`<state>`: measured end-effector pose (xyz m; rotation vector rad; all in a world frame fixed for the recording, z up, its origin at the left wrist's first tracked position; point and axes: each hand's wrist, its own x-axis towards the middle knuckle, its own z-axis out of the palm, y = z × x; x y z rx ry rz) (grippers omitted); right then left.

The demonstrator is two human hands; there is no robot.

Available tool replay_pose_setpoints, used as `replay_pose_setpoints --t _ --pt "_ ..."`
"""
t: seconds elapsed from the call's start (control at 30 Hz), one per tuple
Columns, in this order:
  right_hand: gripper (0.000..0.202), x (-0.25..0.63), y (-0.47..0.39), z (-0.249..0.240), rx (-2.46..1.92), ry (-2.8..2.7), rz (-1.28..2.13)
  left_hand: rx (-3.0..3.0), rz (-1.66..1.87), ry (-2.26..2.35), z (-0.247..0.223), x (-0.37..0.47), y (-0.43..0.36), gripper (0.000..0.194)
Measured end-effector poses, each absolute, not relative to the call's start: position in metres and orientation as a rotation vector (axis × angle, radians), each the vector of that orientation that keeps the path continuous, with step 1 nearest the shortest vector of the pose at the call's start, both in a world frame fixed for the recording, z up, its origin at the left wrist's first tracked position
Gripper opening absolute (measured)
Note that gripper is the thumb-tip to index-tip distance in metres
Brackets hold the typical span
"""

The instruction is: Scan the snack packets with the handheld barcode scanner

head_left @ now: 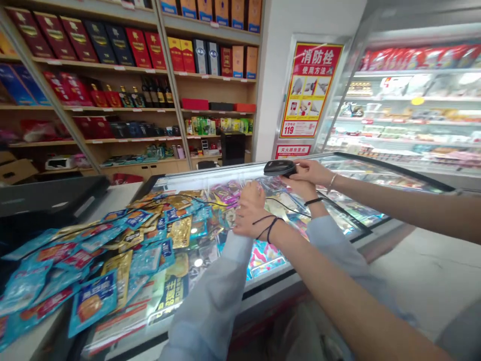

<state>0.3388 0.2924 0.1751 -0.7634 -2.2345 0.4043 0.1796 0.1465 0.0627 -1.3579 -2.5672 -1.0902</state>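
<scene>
My left hand (252, 192), in a light-blue sleeve, is closed above the glass-topped case (270, 273). A thin black cable (287, 204) runs into it on one side and out on the other. Another person's hand (250, 220), with dark bands at the wrist, lies against my left wrist. My right hand (303, 189), a black band on its wrist, has its fingers at the underside of a black rounded device (278, 168), whose kind I cannot make out. The person's other hand (313, 172), with a bracelet, grips that device too and partly covers my fingers.
Many blue and gold snack packets (139, 235) lie heaped on the left of the case top. A black machine (48, 200) stands at far left. Behind are shelves of boxes and bottles (158, 93), a red-framed sign (313, 90) and a refrigerated display (417, 105).
</scene>
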Motion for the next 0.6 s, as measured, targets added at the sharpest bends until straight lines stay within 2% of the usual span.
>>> replay_pose_setpoints --t 0.07,0.17,0.37,0.6 --pt "0.047 0.38 0.314 0.166 -0.855 -2.277 0.405 -0.863 -1.248 -2.767 0.053 0.231 0.162 0.05" --pt "0.048 0.422 0.335 0.134 -0.999 -2.318 0.457 -0.525 -1.461 -2.804 0.033 0.281 0.179 0.049" --pt "0.043 0.432 0.339 0.071 -1.111 -2.384 0.353 -0.917 -1.396 -2.914 -0.017 0.285 0.198 0.042" --pt "0.038 0.394 0.316 0.045 -1.243 -2.05 0.274 -1.265 -1.204 -2.946 -0.055 0.303 0.202 0.048"
